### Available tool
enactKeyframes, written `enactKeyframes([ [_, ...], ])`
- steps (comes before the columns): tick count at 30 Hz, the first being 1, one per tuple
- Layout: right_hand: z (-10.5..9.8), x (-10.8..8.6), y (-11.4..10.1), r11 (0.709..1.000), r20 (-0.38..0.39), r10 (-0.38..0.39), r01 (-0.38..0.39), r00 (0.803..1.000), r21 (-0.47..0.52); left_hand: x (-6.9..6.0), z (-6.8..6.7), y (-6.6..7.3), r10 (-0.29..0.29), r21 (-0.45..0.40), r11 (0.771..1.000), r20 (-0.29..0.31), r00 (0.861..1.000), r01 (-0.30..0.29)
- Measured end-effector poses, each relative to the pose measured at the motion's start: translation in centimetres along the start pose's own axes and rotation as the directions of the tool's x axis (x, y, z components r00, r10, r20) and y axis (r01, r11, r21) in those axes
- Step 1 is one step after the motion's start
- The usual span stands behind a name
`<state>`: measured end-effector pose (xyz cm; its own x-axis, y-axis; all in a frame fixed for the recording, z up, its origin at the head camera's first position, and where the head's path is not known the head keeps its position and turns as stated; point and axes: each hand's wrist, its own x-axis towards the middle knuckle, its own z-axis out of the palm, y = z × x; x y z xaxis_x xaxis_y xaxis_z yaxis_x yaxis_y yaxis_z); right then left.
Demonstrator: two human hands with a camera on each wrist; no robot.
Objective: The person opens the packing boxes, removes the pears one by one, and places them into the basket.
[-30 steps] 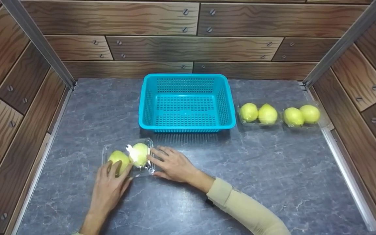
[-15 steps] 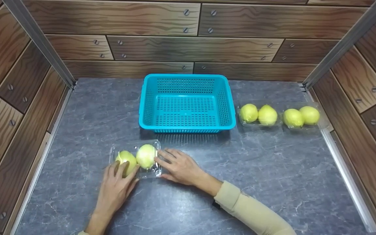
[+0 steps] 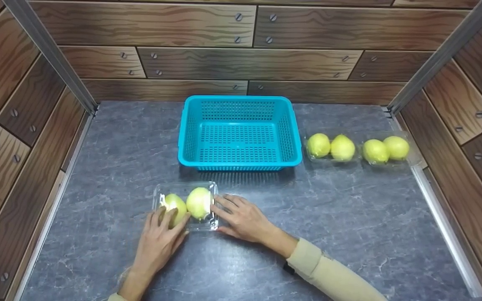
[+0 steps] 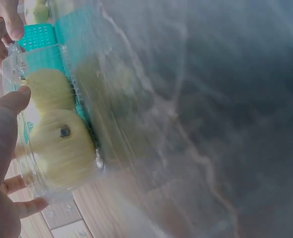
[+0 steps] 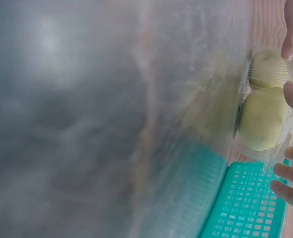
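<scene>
A clear plastic clamshell box (image 3: pixel 201 228) with two round yellow-green fruits (image 3: pixel 199 203) lies flat on the grey table, in front of the basket. My left hand (image 3: pixel 157 242) rests on its left part, fingers spread over the lid above the left fruit. At the right end, my right hand (image 3: pixel 245 219) touches the box with extended fingers, its thumb by the near corner. In the left wrist view the left thumb (image 4: pixel 17 99) lies against the lid, while other fingers reach the box's end. The right wrist view shows the right fingertips (image 5: pixel 280 186) along the box edge.
Behind the box stands a turquoise perforated basket (image 3: pixel 239 163) with nothing in it. To its right are two more clear boxes of fruit (image 3: pixel 342 147), (image 3: pixel 396 147) side by side. Wood-patterned walls (image 3: pixel 207 62) enclose the table at the back and sides.
Both hands and the clear box between them have slid to the right across the table, and slightly nearer. The basket and the other two boxes have stayed in place.
</scene>
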<state>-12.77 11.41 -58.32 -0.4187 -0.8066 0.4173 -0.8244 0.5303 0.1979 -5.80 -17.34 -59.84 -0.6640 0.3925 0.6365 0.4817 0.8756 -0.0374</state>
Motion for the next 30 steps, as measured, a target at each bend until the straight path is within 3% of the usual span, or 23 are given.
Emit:
enactKeyframes([
  [7, -0.5, -1.5, 0.2, 0.999, 0.001, 0.015, -0.015, 1.0, 0.031, 0.3, 0.4, 0.8, 0.032, -0.018, 0.999, -0.004, 0.999, -0.032],
  [17, -1.4, -2.7, 0.6, 1.0, -0.015, 0.018, -0.018, 1.0, 0.001, 1.0, 0.6, 1.5, 0.074, -0.003, 0.997, 0.022, 0.997, -0.074],
  [26, -2.0, -4.1, 0.9, 1.0, -0.035, 0.016, -0.017, 0.999, -0.012, 1.5, 1.2, 2.0, 0.128, -0.065, 0.989, -0.055, 0.99, -0.131],
  [30, -2.2, -4.5, 0.9, 1.0, -0.044, 0.027, -0.028, 0.999, -0.01, 1.9, 1.4, 2.2, 0.147, -0.066, 0.986, -0.046, 0.988, -0.15],
])
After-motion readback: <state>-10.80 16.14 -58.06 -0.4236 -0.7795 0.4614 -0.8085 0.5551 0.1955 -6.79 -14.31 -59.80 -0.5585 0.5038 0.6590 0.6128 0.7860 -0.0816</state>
